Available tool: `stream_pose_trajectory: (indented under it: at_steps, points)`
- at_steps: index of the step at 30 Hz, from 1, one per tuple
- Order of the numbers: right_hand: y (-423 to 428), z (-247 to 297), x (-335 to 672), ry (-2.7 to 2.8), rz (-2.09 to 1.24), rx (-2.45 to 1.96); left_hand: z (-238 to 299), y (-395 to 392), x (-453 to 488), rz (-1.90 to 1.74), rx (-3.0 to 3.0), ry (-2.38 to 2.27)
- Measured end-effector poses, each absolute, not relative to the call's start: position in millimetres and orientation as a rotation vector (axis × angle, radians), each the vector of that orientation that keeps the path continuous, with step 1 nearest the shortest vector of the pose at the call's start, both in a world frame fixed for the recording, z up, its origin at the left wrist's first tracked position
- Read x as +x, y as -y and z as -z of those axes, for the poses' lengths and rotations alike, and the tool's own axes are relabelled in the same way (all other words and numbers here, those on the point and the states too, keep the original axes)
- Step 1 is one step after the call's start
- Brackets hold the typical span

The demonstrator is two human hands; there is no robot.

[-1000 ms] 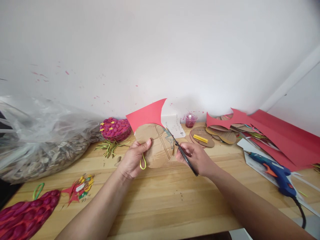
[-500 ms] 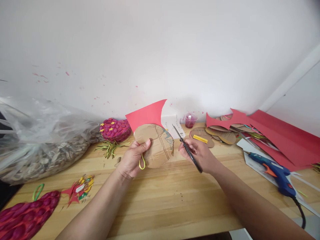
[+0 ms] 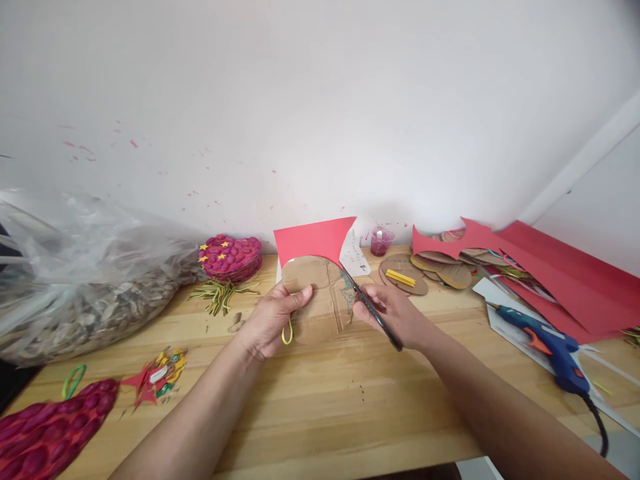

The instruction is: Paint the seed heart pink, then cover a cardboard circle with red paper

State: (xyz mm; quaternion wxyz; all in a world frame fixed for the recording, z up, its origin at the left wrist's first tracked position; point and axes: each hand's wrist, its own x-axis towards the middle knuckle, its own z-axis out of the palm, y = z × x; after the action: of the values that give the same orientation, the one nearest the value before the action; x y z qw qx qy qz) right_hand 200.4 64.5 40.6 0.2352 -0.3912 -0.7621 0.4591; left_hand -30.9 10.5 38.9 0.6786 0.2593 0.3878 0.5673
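My left hand (image 3: 280,313) grips a rounded piece of brown cardboard (image 3: 313,300), thumb on its face. Behind it and joined along its top edge stands a sheet of red paper (image 3: 315,239). A yellow-green loop (image 3: 287,332) hangs beside my left thumb, at the cardboard's lower left. In my right hand (image 3: 390,313) are black scissors (image 3: 373,308), their tips at the cardboard's upper right edge where it meets the red paper. Whether the blades are parted there is too small to tell.
A blue glue gun (image 3: 545,347) lies at right near red paper sheets (image 3: 575,267). Cardboard ovals (image 3: 420,283), a plastic cup (image 3: 381,241), and purple-studded pieces (image 3: 230,257) line the wall. A plastic bag of shells or seeds (image 3: 125,313) sits left. Red and yellow scraps (image 3: 159,375) lie front left.
The cardboard and red paper have shifted right and slightly down, turning a little. The scissors, apart from the paper before, now meet its edge.
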Motion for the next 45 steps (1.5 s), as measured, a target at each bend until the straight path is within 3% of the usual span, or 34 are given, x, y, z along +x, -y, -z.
stream_pose_trajectory:
  at_steps: [45]
  points:
    - [-71.7, -40.4, 206.2, 2.075, -1.346, -1.087, -43.9, -11.8, -35.0, -1.171, 0.556, -0.796]
